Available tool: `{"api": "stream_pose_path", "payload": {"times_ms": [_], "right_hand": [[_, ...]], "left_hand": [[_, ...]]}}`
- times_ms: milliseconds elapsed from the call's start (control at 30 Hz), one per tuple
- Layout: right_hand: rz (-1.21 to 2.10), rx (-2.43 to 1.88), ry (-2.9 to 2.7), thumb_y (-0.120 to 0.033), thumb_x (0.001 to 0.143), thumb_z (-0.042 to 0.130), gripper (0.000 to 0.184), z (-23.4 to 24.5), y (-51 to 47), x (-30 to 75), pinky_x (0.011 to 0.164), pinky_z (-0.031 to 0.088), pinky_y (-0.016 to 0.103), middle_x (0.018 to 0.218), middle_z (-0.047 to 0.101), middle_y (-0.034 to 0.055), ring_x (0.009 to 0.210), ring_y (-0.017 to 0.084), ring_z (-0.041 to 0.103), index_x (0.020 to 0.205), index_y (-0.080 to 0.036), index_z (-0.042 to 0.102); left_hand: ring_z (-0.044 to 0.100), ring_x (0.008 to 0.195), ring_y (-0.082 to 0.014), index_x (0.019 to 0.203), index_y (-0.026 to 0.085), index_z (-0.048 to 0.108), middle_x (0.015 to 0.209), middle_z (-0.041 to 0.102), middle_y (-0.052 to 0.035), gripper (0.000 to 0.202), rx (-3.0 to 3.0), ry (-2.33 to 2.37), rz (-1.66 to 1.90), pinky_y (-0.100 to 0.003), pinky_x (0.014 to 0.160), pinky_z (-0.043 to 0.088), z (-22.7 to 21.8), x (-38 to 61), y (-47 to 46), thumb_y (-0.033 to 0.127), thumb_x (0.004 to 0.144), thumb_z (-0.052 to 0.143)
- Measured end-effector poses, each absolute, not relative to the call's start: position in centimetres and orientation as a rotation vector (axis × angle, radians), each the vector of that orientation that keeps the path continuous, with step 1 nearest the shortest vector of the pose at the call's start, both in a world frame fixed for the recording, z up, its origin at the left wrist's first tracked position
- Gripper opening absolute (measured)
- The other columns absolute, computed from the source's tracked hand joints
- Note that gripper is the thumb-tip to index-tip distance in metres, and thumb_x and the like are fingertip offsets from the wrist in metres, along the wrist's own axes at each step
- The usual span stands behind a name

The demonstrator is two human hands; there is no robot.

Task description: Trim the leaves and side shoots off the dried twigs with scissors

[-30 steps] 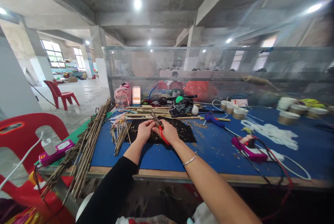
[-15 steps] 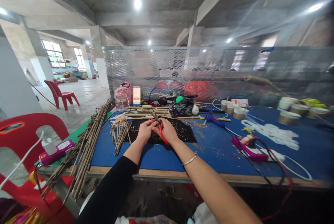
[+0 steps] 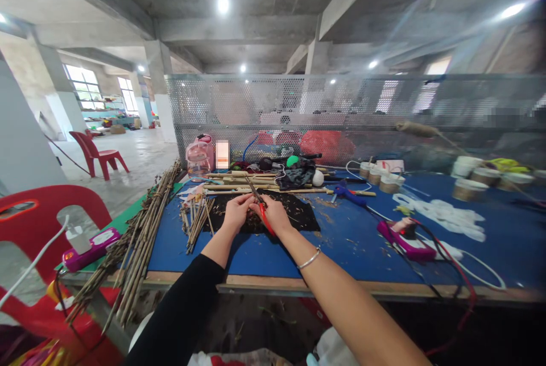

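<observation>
My right hand (image 3: 275, 214) is wrapped round a pair of red-handled scissors (image 3: 266, 219), whose blades point up and away from me. Close beside it, my left hand (image 3: 235, 212) has its thumb and fingers pinched together near the blades; whatever lies in that pinch is too small to make out. Both hands are over a black cloth (image 3: 306, 217) strewn with brown plant scraps. Just left of the cloth lies a small pile of short cut sticks (image 3: 197, 223). A bundle of long dry stalks (image 3: 143, 235) rests across the table's left end.
Bamboo poles (image 3: 230, 187) lie behind the cloth. A blue glue gun (image 3: 350, 195) and a purple power strip (image 3: 407, 241) with cables are to the right, near white cord (image 3: 439, 215) and several tubs (image 3: 469, 189). A perforated metal screen (image 3: 239, 104) backs the table.
The view has shifted very slightly. Both hands stay together over the black cloth, and the scissors' blades look closer together than before.
</observation>
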State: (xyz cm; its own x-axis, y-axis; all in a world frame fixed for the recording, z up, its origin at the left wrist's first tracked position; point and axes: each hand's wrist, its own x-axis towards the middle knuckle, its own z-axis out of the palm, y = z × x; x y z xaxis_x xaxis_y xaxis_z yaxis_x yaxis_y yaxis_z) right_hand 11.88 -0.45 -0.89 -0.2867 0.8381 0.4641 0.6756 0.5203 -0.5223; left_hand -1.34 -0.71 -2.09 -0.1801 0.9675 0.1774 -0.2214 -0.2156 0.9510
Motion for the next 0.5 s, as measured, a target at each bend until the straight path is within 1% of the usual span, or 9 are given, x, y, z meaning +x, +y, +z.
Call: {"api": "stream_pose_path", "payload": {"times_ms": [67, 133, 233, 300, 367, 500], "right_hand": [[0.288, -1.281, -2.064, -0.053, 0.08, 0.048, 0.036, -0.85, -0.51, 11.9, 0.065, 0.041, 0.023, 0.084, 0.067, 0.0042, 0.079, 0.019, 0.062, 0.101, -0.025, 0.057], [0.234, -1.311, -2.082, -0.054, 0.078, 0.05, 0.04, -0.77, -0.59, 11.9, 0.067, 0.041, 0.024, 0.089, 0.066, 0.005, 0.083, 0.02, 0.062, 0.105, -0.025, 0.055], [0.127, -1.294, -2.102, -0.057, 0.076, 0.052, 0.047, -0.64, -0.77, 11.84, 0.07, 0.041, 0.026, 0.098, 0.063, 0.0069, 0.09, 0.021, 0.059, 0.107, -0.022, 0.052], [0.098, -1.281, -2.101, -0.056, 0.075, 0.053, 0.049, -0.59, -0.84, 11.78, 0.073, 0.04, 0.027, 0.101, 0.06, 0.0082, 0.092, 0.021, 0.057, 0.109, -0.021, 0.051], [0.099, -1.278, -2.091, -0.055, 0.075, 0.053, 0.049, -0.62, -0.84, 11.72, 0.075, 0.04, 0.027, 0.101, 0.06, 0.0088, 0.093, 0.021, 0.057, 0.109, -0.02, 0.051], [0.164, -1.274, -2.078, -0.053, 0.078, 0.051, 0.043, -0.8, -0.67, 11.7, 0.074, 0.04, 0.025, 0.097, 0.063, 0.0072, 0.091, 0.02, 0.058, 0.107, -0.021, 0.054]], "left_hand": [[0.055, 0.057, -0.0109, 0.087, 0.014, 0.07, 0.075, 0.068, -0.0053, 0.035, 1.068, 1.05, 1.602, -0.022, 0.053, 0.043, -2.03, -1.42, -0.69, 0.035, 0.059, 0.071], [0.058, 0.062, -0.0127, 0.084, 0.013, 0.07, 0.076, 0.068, -0.0057, 0.033, 1.064, 1.039, 1.644, -0.024, 0.058, 0.045, -1.96, -1.5, -0.68, 0.034, 0.058, 0.072], [0.06, 0.07, -0.0153, 0.081, 0.013, 0.07, 0.079, 0.069, -0.0065, 0.03, 1.095, 1.021, 1.703, -0.026, 0.069, 0.046, -1.86, -1.57, -0.71, 0.031, 0.057, 0.073], [0.061, 0.073, -0.0164, 0.08, 0.013, 0.071, 0.08, 0.069, -0.0068, 0.029, 1.114, 1.027, 1.718, -0.028, 0.073, 0.046, -1.8, -1.58, -0.75, 0.028, 0.056, 0.074], [0.061, 0.073, -0.0168, 0.08, 0.013, 0.071, 0.079, 0.07, -0.0069, 0.029, 1.119, 1.046, 1.72, -0.028, 0.073, 0.046, -1.75, -1.54, -0.79, 0.027, 0.055, 0.074], [0.06, 0.066, -0.0157, 0.081, 0.012, 0.071, 0.077, 0.069, -0.0068, 0.032, 1.065, 1.093, 1.679, -0.027, 0.063, 0.047, -1.64, -1.41, -0.85, 0.03, 0.055, 0.073]]}}
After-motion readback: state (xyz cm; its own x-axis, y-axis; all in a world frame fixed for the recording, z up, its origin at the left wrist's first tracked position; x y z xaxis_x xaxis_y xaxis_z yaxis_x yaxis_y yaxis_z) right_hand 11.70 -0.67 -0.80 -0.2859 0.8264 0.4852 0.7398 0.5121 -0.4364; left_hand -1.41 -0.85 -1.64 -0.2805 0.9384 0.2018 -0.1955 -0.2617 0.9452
